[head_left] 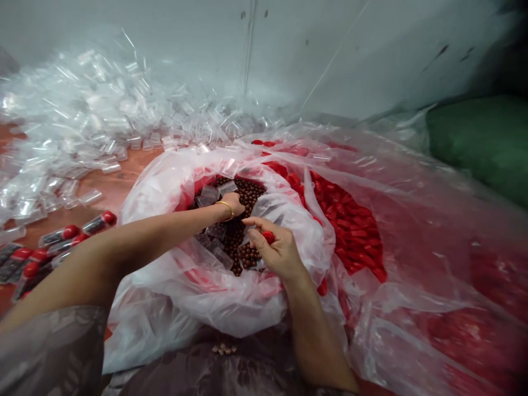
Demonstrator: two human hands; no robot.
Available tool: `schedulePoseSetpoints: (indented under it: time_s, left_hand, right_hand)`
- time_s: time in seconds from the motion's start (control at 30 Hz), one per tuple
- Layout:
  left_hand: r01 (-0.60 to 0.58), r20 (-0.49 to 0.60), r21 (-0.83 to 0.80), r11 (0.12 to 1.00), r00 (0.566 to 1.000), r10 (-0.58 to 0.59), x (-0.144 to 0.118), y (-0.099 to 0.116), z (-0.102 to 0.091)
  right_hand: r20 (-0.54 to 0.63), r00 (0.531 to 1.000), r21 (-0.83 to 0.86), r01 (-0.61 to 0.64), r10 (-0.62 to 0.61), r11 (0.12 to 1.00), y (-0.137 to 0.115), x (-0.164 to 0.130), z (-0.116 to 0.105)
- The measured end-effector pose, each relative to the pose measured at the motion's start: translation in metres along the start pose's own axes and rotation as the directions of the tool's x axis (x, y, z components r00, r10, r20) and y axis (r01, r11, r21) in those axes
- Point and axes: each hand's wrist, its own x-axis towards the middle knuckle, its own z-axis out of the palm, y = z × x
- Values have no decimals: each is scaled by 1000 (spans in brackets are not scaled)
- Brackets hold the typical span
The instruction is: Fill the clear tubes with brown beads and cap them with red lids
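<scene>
1. A pale wall is rising behind a reddish floor (124,184), where everything is lying in heaps.
2. The left hand (234,204) is reaching into an open plastic bag (165,187) of small brown beads (247,192), its fingers curled down among them and the clear tubes (210,193) lying there; whether it is gripping one, I cannot tell.
3. The right hand (274,250) is pinching a red cap (268,236) between thumb and fingers, just nearer the body than the left hand.
4. The beads are lying straight ahead of both hands, the left one nearer.
5. A bag of red caps (350,220) is sitting to the right.
6. Capped, filled tubes (61,234) are lying at the floor's left edge, empty clear tubes (82,110) piled beyond.
</scene>
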Motion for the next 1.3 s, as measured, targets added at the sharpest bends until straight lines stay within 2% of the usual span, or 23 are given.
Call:
schedulePoseSetpoints:
  time_s: [0.1,0.2,0.27,0.33,0.37,0.4,0.47,0.53,0.67,0.77,0.87,0.93,1.13,1.3]
  left_hand:
    - [70,8,-232,970,998,-70,-3,10,-2]
    - [72,30,-443,893,997,-66,-7,17,-16]
    - [92,58,-678,730,996,-72,-14,19,-28]
    - [116,99,-875,470,993,-61,-24,21,-40]
    - [131,121,-926,354,991,-50,-31,22,-44]
    - [149,144,-950,275,989,-39,-38,22,-48]
    - [203,204,-965,166,979,-10,-52,23,-54]
    - [231,234,-967,110,972,17,-64,23,-57]
    - [121,127,-985,125,991,43,-79,17,-56]
    - [39,60,-980,194,993,101,-83,11,-50]
    - [1,66,-957,290,974,215,-85,9,-47]
    - [-9,79,-947,320,962,260,-86,10,-48]
    - [6,139,-942,336,917,373,-88,15,-55]
    - [-11,103,-952,307,930,352,-89,17,-55]
  right_hand:
    - [-43,998,69,-34,37,997,3,0,0]
    - [-165,984,152,-46,71,987,4,2,1]
    - [-241,961,208,-85,135,975,3,4,1]
    - [-256,943,273,-142,214,952,1,5,1]
    - [-259,935,299,-160,241,941,0,6,2]
    - [-270,928,316,-166,257,934,-2,6,2]
    - [-328,907,333,-152,265,930,-4,6,3]
    - [-388,875,365,-142,289,920,-6,7,3]
    - [-411,845,443,-143,342,885,-4,8,3]
    - [-403,860,433,-122,313,893,-1,8,3]
    - [-369,882,409,-127,291,904,-1,6,6]
    - [-345,899,372,-134,271,918,-4,5,8]
    - [-232,967,147,-69,102,987,-6,3,10]
    - [-160,983,-199,58,-91,978,-3,4,4]
